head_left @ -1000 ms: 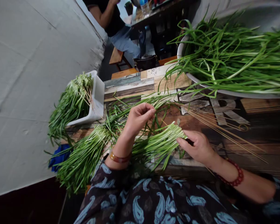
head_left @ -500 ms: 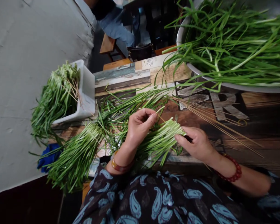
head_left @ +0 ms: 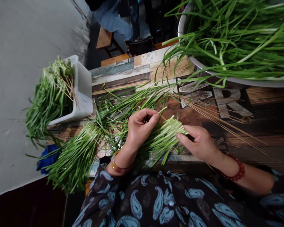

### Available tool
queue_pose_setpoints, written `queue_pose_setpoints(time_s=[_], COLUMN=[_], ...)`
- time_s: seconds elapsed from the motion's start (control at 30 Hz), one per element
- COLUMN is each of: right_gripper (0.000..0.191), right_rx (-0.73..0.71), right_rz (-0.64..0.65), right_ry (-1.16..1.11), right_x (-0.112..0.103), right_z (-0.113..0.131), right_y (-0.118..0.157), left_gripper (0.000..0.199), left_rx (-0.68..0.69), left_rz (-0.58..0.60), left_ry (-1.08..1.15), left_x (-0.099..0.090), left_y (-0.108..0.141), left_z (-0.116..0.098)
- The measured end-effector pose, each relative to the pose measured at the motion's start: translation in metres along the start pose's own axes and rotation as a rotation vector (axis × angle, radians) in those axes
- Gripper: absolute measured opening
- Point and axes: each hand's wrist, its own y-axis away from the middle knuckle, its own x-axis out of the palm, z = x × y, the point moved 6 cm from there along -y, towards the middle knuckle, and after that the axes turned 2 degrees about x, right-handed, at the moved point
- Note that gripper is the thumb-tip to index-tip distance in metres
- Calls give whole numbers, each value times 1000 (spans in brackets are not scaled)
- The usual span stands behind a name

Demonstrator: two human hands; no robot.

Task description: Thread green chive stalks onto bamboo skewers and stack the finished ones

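Observation:
My left hand (head_left: 142, 126) pinches a single garlic chive stalk (head_left: 162, 110) between thumb and fingertips. Its pale end sticks out beside the tip of a thin bamboo skewer. A row of garlic chives (head_left: 164, 137) is threaded side by side on that skewer, cut white ends up and leaves hanging toward me. At the row's right end, my right hand (head_left: 197, 142) is closed on the skewer, most of which the fingers hide; a bit of it shows below the palm. Loose chives (head_left: 132, 104) lie behind my left hand.
Spare bamboo skewers (head_left: 217, 121) lie to the right. A large metal basin (head_left: 198, 64) heaped with chives stands at back right. Left are a white plastic bin (head_left: 84, 91) with skewered chives, another chive bunch (head_left: 79, 154) and a blue cloth (head_left: 47, 157). A person's jeans (head_left: 113, 20) show beyond the table.
The view has shifted slightly, so the bin and basin sit a little higher and further left. Both hands keep nearly the same pose at the skewer.

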Motion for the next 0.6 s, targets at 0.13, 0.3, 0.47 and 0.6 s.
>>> queue_pose_setpoints(time_s=[0.13,0.3,0.47,0.6], right_gripper=[25,25,25,26], right_rx=[-14,-30,-20,-24], right_rz=[1,3,4,9], right_ry=[8,26,28,16], right_x=[0,0,0,0], right_z=[0,0,-1,0], right_y=[0,1,0,0], left_gripper=[21,20,18,17], left_rx=[4,27,71,133], left_rz=[-8,4,6,-1], left_ry=[-4,-26,-85,-167], left_x=[-1,-2,-1,-1], left_y=[0,0,0,0], left_z=[1,2,-3,-11])
